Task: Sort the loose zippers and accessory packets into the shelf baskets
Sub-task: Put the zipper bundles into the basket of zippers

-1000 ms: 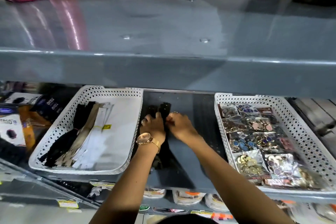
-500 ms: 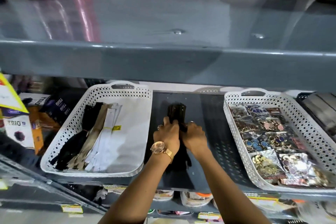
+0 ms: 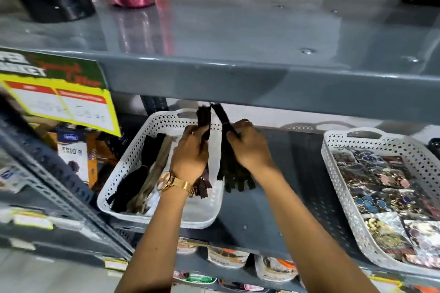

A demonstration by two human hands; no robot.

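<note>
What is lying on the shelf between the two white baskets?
In the head view, the shelf between the zipper basket and the packet basket is mostly bare; only the right hand with its dark zipper bundle is there.

- "TRIO" stands in dark letters on a white and orange box [image 3: 76,162] at the left end of the lower shelf [image 3: 273,209].
- A blue oval logo on the box just behind [image 3: 71,136] is too blurred to read.
- The yellow and green hanging sign [image 3: 54,88] carries print (smeared, unreadable).
</note>
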